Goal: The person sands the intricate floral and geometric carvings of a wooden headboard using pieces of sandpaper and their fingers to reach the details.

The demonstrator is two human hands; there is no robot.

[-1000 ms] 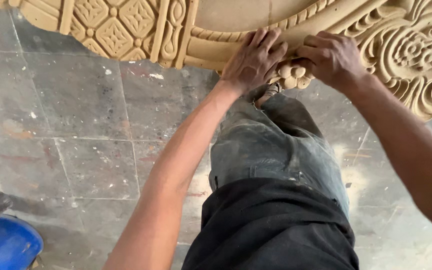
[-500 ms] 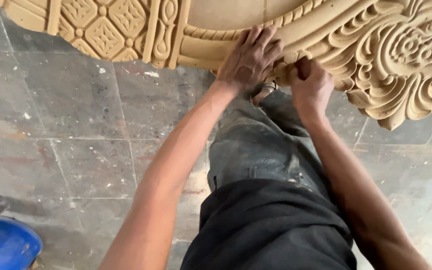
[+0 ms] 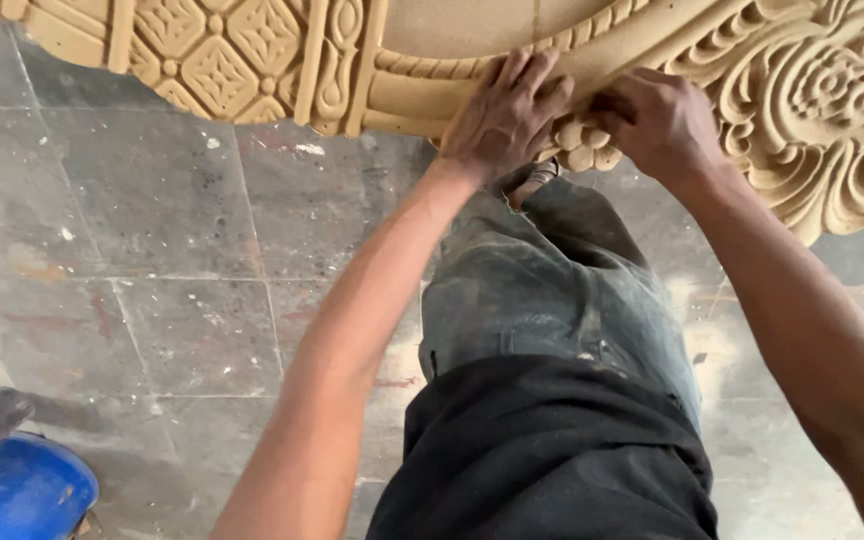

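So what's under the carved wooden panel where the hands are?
Below the carved wooden panel lie grey floor tiles and the person's trouser leg. The left hand and right hand cover the beaded edge; anything gripped there is hidden.

No packages, labels, signs or screens in view, only one blue rounded container (image 3: 17, 495), bottom left corner, unmarked

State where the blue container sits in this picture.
In the head view the blue container sits on the grey tiled floor at the bottom left corner, left of the person's left forearm.
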